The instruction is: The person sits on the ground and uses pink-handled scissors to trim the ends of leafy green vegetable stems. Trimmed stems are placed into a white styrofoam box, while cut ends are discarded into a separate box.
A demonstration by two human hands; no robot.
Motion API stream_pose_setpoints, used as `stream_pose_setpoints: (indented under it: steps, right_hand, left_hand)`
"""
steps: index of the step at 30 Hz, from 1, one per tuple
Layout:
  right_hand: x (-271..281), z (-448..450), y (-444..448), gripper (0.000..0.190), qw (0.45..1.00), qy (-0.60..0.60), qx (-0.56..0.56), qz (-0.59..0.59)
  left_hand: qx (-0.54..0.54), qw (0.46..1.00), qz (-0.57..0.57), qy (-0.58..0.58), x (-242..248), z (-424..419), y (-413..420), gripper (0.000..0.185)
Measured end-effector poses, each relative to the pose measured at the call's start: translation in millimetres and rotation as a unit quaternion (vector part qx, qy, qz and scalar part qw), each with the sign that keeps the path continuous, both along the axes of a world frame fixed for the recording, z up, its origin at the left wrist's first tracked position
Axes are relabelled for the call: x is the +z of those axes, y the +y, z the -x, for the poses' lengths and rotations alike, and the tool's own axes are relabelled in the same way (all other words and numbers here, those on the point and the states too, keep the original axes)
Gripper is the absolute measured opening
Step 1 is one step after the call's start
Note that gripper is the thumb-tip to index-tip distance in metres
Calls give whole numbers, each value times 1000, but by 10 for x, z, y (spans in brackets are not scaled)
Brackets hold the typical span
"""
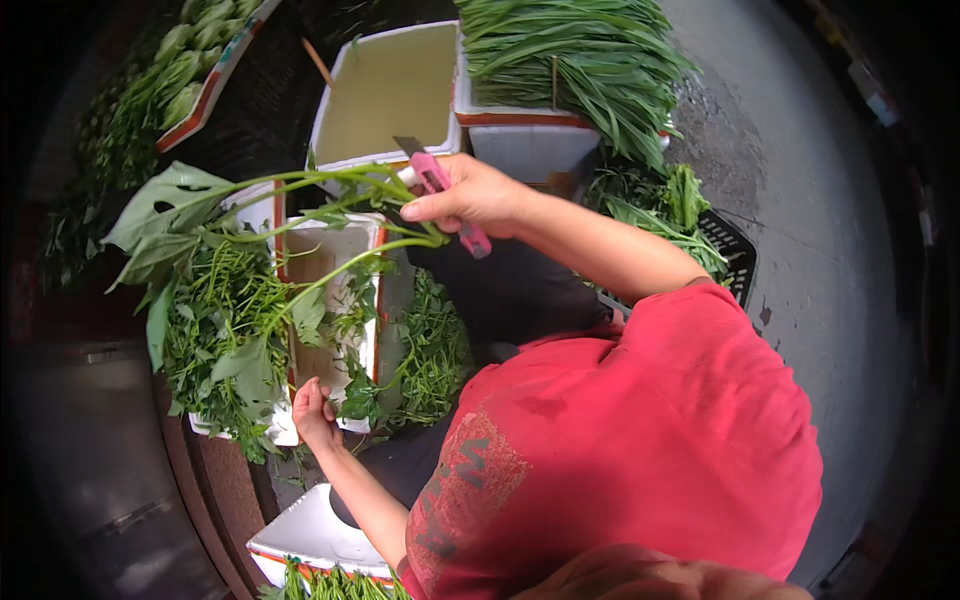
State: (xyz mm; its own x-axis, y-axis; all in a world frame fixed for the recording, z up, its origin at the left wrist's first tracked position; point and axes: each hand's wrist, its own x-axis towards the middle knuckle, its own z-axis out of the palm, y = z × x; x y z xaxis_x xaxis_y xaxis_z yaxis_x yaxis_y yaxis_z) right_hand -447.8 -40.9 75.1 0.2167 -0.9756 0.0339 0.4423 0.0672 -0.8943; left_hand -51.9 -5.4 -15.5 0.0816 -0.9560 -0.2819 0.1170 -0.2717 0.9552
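My right hand grips a pink utility knife with its blade out, together with the stems of long leafy greens. Their broad leaves, one with holes, hang out to the left. Below, my left hand has its fingers curled at the edge of a white foam box; whether a thin stem is pinched in them is unclear. That box is mostly bare inside, with a few sprigs over it. A heap of cut greens lies beside it, and more loose greens lie by my legs.
Farther off stands a foam box of murky water, beside a box piled with long-leaved greens. A black plastic basket holds leafy vegetables at the right. Another foam box is near my left leg. A metal cabinet stands at lower left.
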Motion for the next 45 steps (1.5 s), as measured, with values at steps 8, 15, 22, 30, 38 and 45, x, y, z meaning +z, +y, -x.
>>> stream_pose_setpoints:
  steps: [8, 15, 22, 30, 38, 45]
  right_hand:
    - [-671, 2578, 1607, 26, 679, 688, 22, -256]
    - [-161, 1893, 873, 28, 791, 612, 21, 10]
    - [243, -1070, -642, 18, 773, 547, 181, 266]
    - [-271, -2950, -2525, 28, 777, 562, -49, 280]
    - [-363, -3027, -3030, 22, 792, 560, 48, 239]
    - [-24, -3024, -1469, 12, 947, 196, 248, 58]
  left_hand:
    - [135, 986, -21, 100, -239, -327, -65, 41]
    - [135, 986, 62, 70, 165, -322, -214, 50]
    - [253, 959, 129, 12, 400, -686, -172, 30]
    - [320, 934, 87, 132, 299, -979, -114, 21]
    - [248, 960, 81, 103, 385, -1051, -278, 19]
    - [123, 952, 183, 213, 502, -940, -468, 23]
